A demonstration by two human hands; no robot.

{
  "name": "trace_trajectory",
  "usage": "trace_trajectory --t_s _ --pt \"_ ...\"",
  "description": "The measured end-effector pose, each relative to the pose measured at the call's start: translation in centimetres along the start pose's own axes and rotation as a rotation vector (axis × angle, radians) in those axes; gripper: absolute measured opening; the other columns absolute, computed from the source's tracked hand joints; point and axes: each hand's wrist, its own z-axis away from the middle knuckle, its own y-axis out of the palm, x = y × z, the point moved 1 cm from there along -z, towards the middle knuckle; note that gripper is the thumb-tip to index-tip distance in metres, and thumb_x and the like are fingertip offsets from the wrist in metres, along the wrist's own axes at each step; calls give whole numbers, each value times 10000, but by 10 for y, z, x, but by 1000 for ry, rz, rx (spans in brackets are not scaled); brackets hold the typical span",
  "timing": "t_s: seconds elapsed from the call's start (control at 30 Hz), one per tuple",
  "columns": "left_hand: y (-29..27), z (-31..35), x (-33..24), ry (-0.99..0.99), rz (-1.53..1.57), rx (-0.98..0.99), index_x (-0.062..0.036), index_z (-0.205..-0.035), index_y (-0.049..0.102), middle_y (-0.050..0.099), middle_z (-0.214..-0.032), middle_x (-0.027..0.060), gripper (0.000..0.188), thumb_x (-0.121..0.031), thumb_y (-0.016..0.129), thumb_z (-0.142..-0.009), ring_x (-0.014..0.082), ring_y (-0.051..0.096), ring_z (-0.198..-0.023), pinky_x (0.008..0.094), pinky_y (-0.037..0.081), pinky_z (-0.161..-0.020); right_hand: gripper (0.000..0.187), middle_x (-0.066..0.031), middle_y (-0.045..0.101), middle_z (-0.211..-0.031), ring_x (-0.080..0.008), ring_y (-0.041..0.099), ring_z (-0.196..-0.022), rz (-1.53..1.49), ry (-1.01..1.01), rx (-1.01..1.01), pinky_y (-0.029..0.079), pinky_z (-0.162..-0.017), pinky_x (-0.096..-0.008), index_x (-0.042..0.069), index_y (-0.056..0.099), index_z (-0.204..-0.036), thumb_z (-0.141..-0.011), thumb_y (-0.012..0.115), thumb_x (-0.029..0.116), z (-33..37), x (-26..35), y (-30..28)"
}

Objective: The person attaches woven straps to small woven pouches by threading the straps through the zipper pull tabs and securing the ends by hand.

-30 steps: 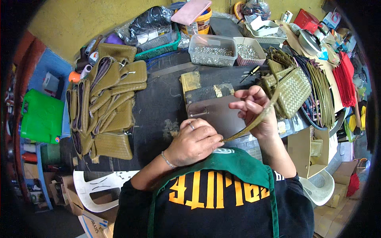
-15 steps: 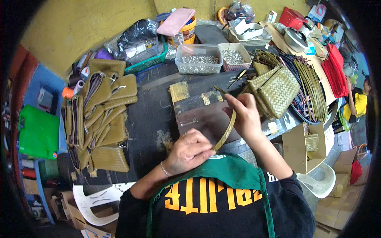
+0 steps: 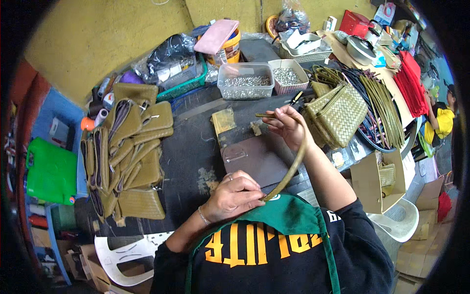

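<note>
A long olive-brown strap [image 3: 295, 168] curves between my two hands in front of the apron. My left hand [image 3: 234, 194] is closed, pinching the strap's lower end close to the green apron [image 3: 291, 214]. Higher up, my right hand [image 3: 288, 129] grips the strap near its other end, and a short tip sticks out to the left past the fingers. Under the hands lies a dark brown flat board [image 3: 257, 158] on the black table [image 3: 188, 142]. Woven olive bags [image 3: 342, 115] sit just to the right of my right hand.
A pile of olive pouches [image 3: 142, 169] covers the table's left. Tubs of small metal parts, a clear one [image 3: 245, 90] and a white one [image 3: 289, 81], stand at the back. Bundled straps [image 3: 384, 110] lie at the right, near a person in yellow [image 3: 438, 125].
My right hand has shifted slightly left and turned palm-up, and the strap now bows outward to the right. My left hand keeps its hold near the apron.
</note>
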Motion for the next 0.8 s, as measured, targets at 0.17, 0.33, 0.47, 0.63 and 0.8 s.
trace_trajectory --t_s 0.17,0.33,0.47,0.63,0.8 --pt "2 -2 2 -36 -5 80 -31 -783 616 543 -794 36 188 -58 694 -615 178 535 -760 268 422 -657 148 -51 580 -800 -166 578 -736 -209 -36 130 446 -625 -231 90 477 -808 -744 570 -5 16 5 -3" --pt "-1 -3 7 -126 -174 29 -53 -762 615 549 -758 28 199 -64 708 -586 178 537 -759 274 419 -659 127 -41 572 -777 -154 568 -738 -170 83 220 453 -654 -236 37 506 -847 -744 564 -8 49 9 14" --pt "-6 -10 2 -114 -349 -61 -85 -743 601 524 -747 -3 194 -90 699 -575 166 518 -753 287 398 -649 149 -60 578 -795 -139 563 -757 192 1 193 462 -687 -245 6 507 -848 -728 592 -17 85 6 22" --pt "-5 -13 -4 -123 -577 13 -102 -766 602 523 -778 -24 158 -139 660 -624 150 494 -843 341 337 -788 155 -111 590 -855 -134 566 -793 184 -117 223 476 -697 -236 -11 497 -818 -715 609 -38 104 6 32" --pt "-6 -9 -7 -123 -611 12 -106 -771 602 523 -785 -25 152 -138 652 -632 146 490 -851 353 323 -809 121 -118 585 -864 -132 563 -790 362 -259 299 478 -690 -235 -16 500 -810 -734 593 -26 111 8 35"
